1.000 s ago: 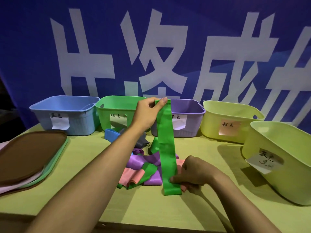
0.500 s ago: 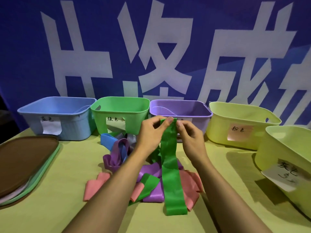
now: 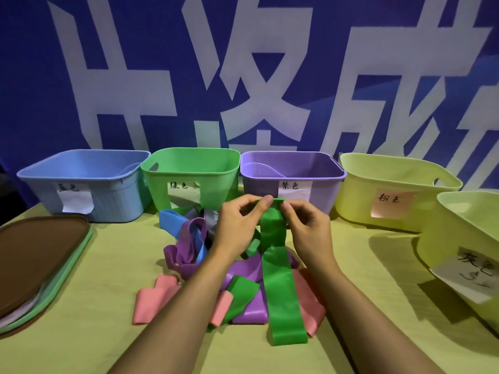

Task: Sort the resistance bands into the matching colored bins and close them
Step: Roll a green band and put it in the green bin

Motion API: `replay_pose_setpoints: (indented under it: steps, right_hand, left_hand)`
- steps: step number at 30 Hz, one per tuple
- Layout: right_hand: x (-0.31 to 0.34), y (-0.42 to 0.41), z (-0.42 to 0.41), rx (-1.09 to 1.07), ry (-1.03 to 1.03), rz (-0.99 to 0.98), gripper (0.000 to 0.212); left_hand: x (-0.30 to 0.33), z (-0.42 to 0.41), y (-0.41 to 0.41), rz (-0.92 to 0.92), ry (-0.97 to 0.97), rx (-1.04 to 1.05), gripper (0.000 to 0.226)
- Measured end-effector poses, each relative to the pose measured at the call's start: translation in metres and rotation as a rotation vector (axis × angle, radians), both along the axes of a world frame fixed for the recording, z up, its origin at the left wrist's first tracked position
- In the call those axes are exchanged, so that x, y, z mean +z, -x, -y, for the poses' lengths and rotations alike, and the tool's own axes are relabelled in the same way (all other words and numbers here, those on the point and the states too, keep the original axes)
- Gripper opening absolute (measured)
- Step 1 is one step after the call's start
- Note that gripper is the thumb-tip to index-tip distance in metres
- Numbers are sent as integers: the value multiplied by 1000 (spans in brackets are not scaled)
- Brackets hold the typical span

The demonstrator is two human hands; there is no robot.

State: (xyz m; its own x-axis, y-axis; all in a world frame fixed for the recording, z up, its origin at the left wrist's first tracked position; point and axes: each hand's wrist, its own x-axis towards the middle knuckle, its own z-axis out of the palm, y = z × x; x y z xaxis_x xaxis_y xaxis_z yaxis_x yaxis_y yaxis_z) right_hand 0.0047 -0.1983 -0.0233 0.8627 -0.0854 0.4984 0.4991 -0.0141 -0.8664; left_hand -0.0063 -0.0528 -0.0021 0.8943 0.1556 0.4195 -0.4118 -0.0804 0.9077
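The right hand (image 3: 305, 225) has come up from the band's bottom end. Now it and the left hand (image 3: 237, 225) both pinch the top of the green band (image 3: 278, 279). It hangs below them onto the pile, the green bin (image 3: 189, 168) just behind, still open.

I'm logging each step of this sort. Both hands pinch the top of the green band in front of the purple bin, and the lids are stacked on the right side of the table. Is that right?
Not quite. The head view shows the lids stacked on the left side of the table, not the right. The rest holds: the left hand and right hand both pinch the top of the green band in front of the purple bin.
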Motion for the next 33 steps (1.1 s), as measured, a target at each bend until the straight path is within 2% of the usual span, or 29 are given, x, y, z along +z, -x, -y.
replay_pose_setpoints:
  steps: [5,11,17,28,33]
  right_hand:
    - [0,4,0,0,4,-4,18]
    - [-2,7,1,39,53,-27,20]
    - [-1,10,1,80,54,-37,23]
    - [-2,6,2,34,30,-41,11]
    - [-2,6,2,50,2,-47,9]
  left_hand:
    - [-7,0,-1,0,-18,-18,6]
    - [-12,-2,-3,5,-27,-7,15]
    - [-10,1,0,3,-9,-12,11]
    - [-9,1,2,-20,-26,-32,4]
    - [-10,0,1,-16,-43,-52,11]
